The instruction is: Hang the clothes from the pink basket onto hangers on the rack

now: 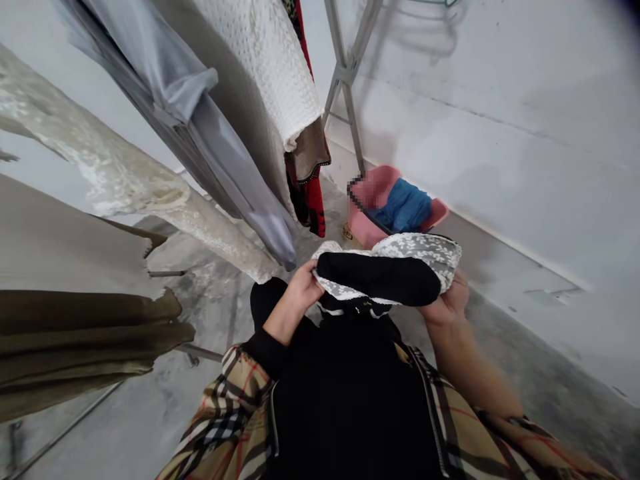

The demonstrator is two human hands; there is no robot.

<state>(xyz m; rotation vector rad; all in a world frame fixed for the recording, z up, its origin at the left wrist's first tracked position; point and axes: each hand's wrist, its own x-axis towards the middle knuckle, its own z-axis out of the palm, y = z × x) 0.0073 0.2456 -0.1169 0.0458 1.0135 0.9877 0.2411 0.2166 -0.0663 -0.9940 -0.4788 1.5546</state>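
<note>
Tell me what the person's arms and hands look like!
The left hand and right hand have no gloves. The left sleeve is tan plaid with black, white and red, plus a black cuff. The right sleeve is plaid too; that forearm is bare.

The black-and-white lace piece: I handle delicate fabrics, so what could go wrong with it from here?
The black-and-white lace piece could stretch or snag, since the left hand grips one end and the right hand is at the other. If it slips, it might get dirty on the mottled grey floor.
</note>
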